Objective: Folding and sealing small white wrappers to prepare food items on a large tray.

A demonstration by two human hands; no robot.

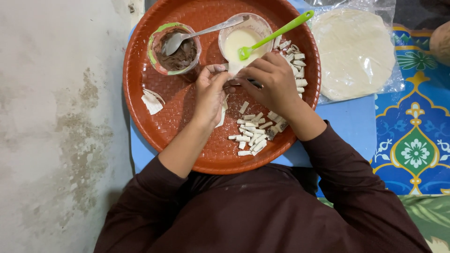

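In the head view, a thin pale strip of dough wrapper [233,69] is pinched between both hands over the far middle of a round, woven-textured red-brown tray [140,93], just in front of a clear cup of pale creamy paste [236,41]. The strip looks soft and whitish, and most of it is covered by fingers.

A bright green spatula [276,33] leans in that paste cup. To its left stands a green-rimmed cup of brown chocolate-like spread [180,58] with a metal spoon [201,33] resting in it. Small rolled pale pieces [251,133] lie heaped on the near part of the tray, and more of them [295,63] sit by the right rim. A torn scrap of wrapper [152,100] lies at the tray's left. Off the tray to the right, a stack of round pale wrappers in a clear plastic bag [354,51] rests on a blue surface [351,122], beside a patterned blue-and-green mat [415,145].

The left hand [211,93] is curled, its fingertips closed on the strip. The right hand [272,82] arches over from the right, fingers bent and closed on the same strip. Both forearms emerge from dark brown sleeves [356,178].
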